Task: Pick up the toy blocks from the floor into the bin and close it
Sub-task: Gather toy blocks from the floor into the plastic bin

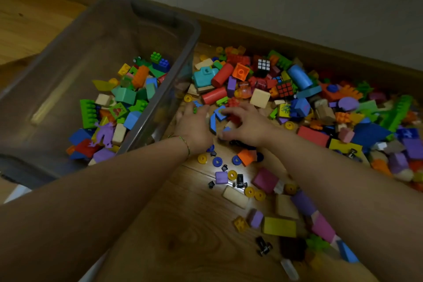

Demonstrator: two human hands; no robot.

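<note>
Translucent grey bin (137, 36); red cylinder (222, 75); blue cylinder (299, 76); teal toy camera (204, 75); purple block (221, 177); black-gridded multicoloured puzzle cube (263, 64); honey-brown wood-grain floor (194, 224)

Wooden plank floor (187, 224). Translucent bin (57, 64) stands on it. Dense heap of toy blocks (320, 107) lies on the boards just right of the bin, with a teal toy camera (204, 76) and two red cylinders (214, 95) closest to its wall. Rubik's cube (263, 64) sits farther right. Below-right of the bin, looser scatter: blue wheel disc (217, 162), purple cube (221, 177), pale wooden block (235, 197), yellow block (279, 226).
</note>
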